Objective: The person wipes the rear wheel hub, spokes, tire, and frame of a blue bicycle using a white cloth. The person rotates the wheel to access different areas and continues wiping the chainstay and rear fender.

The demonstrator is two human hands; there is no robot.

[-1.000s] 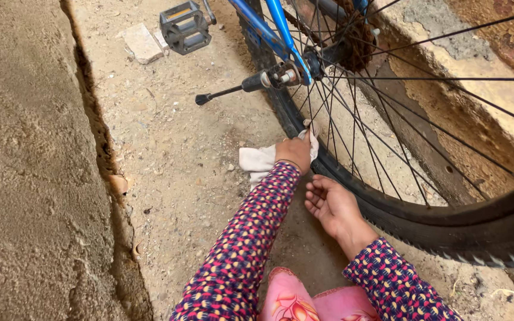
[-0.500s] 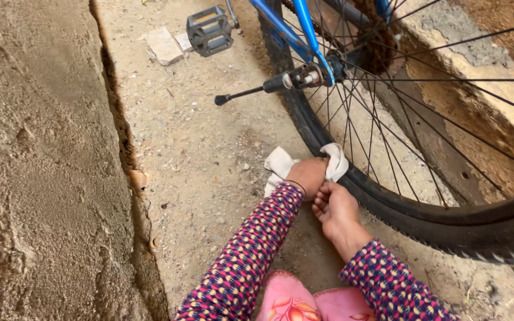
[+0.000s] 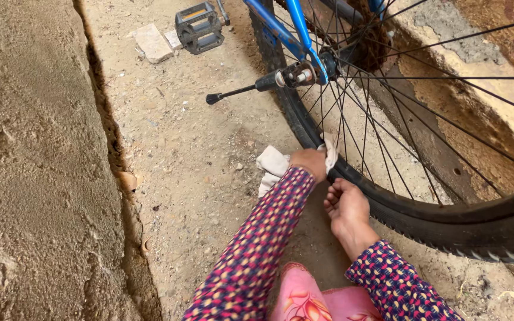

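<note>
Head view: person crouched by bike wheel on dirt ground.
L hand: fingers closed on white cloth — pressed to tyre at rim.
R hand: loosely curled, touching tyre, holding nothing.
Progress: tyre looks dusty farther round — wiping prob. far from done.

Both arms reach forward in patterned sleeves. The left hand is curled shut, knuckles up, its grip closed. The right hand lies just beside it, palm up, fingers loosely bent.
</note>
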